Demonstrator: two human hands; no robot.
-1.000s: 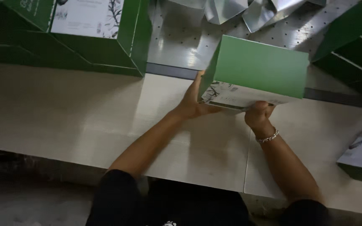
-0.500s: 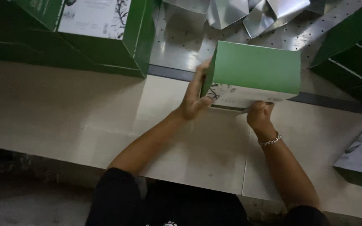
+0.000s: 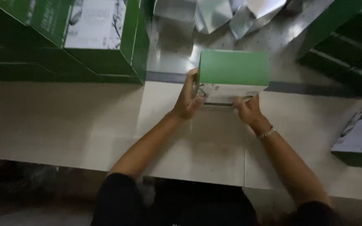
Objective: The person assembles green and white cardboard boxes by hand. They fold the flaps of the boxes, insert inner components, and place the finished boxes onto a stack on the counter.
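Now | green cardboard box (image 3: 233, 69), rectangular | left hand (image 3: 188, 98), right hand (image 3: 248, 111) fingers gripping it

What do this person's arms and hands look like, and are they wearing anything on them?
Both forearms are bare, with no gloves on the left hand or the right hand. A thin, silvery beaded bracelet circles the right wrist. Dark, short sleeves cover the upper arms. No rings or watch can be made out in the dim light.

A packing workshop: green cartons (image 3: 101, 46) stacked along a pale tabletop (image 3: 63, 121), silver foil bags (image 3: 227, 14) heaped behind them.
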